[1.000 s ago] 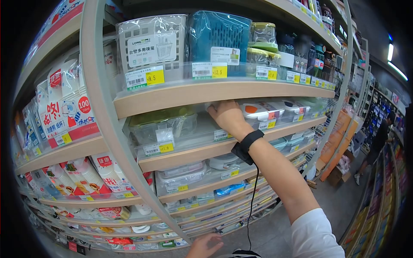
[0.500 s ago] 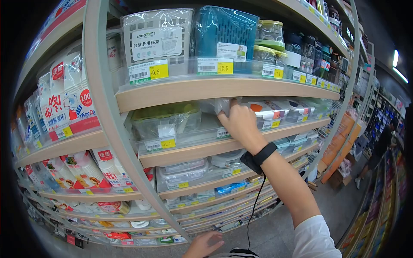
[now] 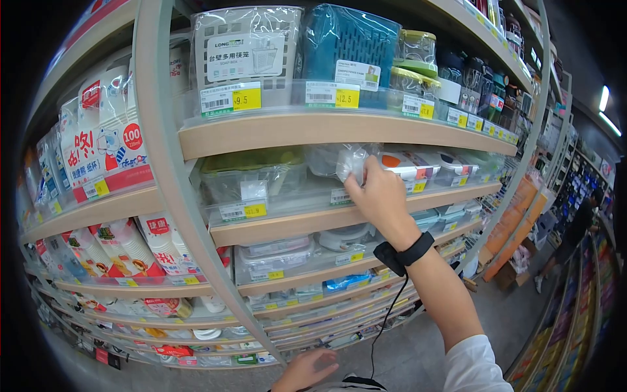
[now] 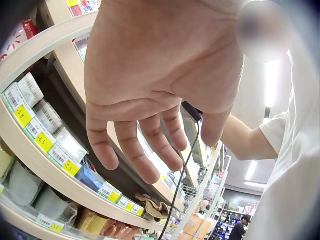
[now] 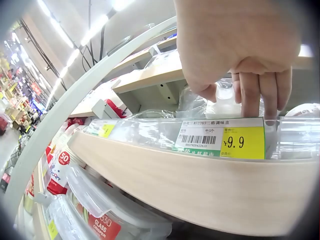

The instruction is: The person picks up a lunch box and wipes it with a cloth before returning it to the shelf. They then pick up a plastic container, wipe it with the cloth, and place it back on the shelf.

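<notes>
In the head view my right hand [image 3: 385, 202] reaches to the shelf below the baskets. Its thumb and fingers pinch the near end of a clear plastic box [image 3: 326, 160] in crinkly wrap, with a whitish part close by the fingertips. The right wrist view shows the thumb and fingers bent down behind the clear shelf lip [image 5: 150, 132], around the wrapped box [image 5: 190, 104]. A green-lidded container [image 3: 251, 173] sits left of the box, white-lidded ones [image 3: 405, 166] right of it. My left hand [image 3: 307, 370] hangs low, holding nothing, fingers loosely bent.
A wooden shelf edge [image 3: 339, 132] runs just above my right hand, bearing a grey basket [image 3: 245, 52] and a blue basket [image 3: 353, 49]. A metal upright [image 3: 157, 130] stands at left, beside packs of paper cups [image 3: 108, 137]. A cable [image 3: 385, 326] trails from my right wrist.
My right hand, first reaching far in under the upper shelf, has drawn back and brought the clear wrapped box forward into sight. My left hand stays low.
</notes>
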`<move>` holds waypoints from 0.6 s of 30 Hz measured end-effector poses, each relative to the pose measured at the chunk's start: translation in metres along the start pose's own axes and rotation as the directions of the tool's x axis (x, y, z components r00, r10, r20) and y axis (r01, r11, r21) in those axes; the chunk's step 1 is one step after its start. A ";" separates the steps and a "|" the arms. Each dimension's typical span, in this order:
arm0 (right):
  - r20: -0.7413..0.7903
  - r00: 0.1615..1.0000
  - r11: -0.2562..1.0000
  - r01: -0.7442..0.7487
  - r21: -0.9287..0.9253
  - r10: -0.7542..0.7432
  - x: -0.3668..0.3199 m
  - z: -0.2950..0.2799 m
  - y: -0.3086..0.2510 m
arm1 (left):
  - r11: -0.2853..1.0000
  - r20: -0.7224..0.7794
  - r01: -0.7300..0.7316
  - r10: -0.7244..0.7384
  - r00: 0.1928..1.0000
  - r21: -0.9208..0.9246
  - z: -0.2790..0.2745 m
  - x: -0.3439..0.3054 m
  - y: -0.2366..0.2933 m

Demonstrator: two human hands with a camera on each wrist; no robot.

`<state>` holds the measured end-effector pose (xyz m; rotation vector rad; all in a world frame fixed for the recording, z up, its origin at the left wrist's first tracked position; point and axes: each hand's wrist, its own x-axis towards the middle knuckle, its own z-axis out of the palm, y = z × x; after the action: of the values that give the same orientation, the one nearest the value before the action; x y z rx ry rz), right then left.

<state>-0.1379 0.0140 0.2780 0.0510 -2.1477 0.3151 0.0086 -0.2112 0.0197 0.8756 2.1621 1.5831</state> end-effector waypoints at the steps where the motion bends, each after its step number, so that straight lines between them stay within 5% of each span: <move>1: 0.000 1.000 1.000 0.003 -0.001 -0.003 -0.001 0.001 0.002 | 1.000 0.014 0.030 -0.030 0.999 0.009 -0.001 -0.001 0.004; 3: -0.121 0.980 0.986 0.146 -0.083 -0.155 -0.002 0.005 0.006 | 0.998 0.026 0.061 -0.061 0.998 0.017 0.000 -0.002 0.006; 16: -0.120 0.971 0.956 0.175 -0.236 -0.207 -0.008 -0.007 0.000 | 1.000 -0.026 -0.004 0.004 1.000 -0.007 0.001 -0.012 -0.005; 18: -0.222 0.910 0.905 0.268 -0.332 -0.351 -0.009 -0.007 -0.002 | 0.999 -0.056 -0.027 0.024 0.998 -0.040 0.002 -0.014 -0.006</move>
<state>-0.1266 0.0134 0.2752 0.1694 -1.8479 -0.1806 0.0187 -0.2199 0.0115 0.8601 2.1561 1.6765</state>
